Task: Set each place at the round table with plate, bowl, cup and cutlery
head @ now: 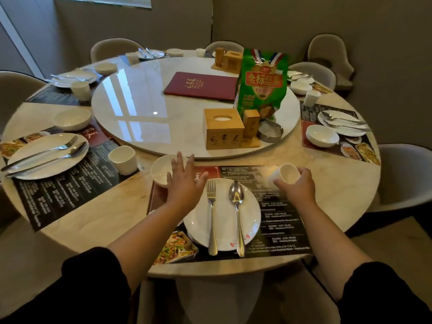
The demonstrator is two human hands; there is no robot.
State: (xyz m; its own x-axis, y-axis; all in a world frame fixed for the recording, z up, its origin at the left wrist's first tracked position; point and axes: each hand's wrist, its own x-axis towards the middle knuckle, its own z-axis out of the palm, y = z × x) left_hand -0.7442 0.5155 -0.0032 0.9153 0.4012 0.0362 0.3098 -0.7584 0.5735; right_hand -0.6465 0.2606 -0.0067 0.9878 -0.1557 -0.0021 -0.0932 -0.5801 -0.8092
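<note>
At the near edge of the round counter (105,213), a place setting is almost complete. A white plate (224,220) sits in the middle of a printed paper placemat (275,213). A fork (212,218) and a spoon (237,206) lie side by side on the plate with their handles toward the person, ready to pick up.

The left grip (184,181), a bare hand, is open with its fingers straight and spread. It is over the right side of a small white bowl (161,170) that stands at the mat's far left corner. Whether the palm touches the rim cannot be told. It looks like a release or a light nudge into position.

The right grip (298,185) is closed around a small white cup (288,174). The cup is held tilted, its mouth facing the person, over the mat's far right corner, and is not yet upright on the counter. That spot likely matters: the setting to the left has its plate (46,157) flanked by a bowl and an upright cup in the same way, so this cup probably belongs opposite the bowl.

Beyond the hands, a glossy turntable (163,108) carries a wooden tissue box (222,128), a red menu (201,86) and a green snack bag (261,83). These are kept central, away from the places. The other places round the rim appear laid.
</note>
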